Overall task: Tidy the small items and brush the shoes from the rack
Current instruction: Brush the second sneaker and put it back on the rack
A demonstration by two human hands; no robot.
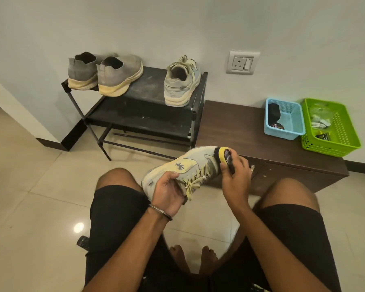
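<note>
Holding the sneaker (177, 171) steady at its heel, my left hand (167, 192) grips it in front of the rack (148, 106) so my right hand (236, 175), clamped round the brush (224, 155), can scrub the toe.

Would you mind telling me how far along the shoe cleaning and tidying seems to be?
Small items already sit in the blue basket and green basket. In hand: the left hand holds a laced sneaker while the right hand presses a brush to its toe. Its mate and the grey slip-ons wait on the rack.
</note>
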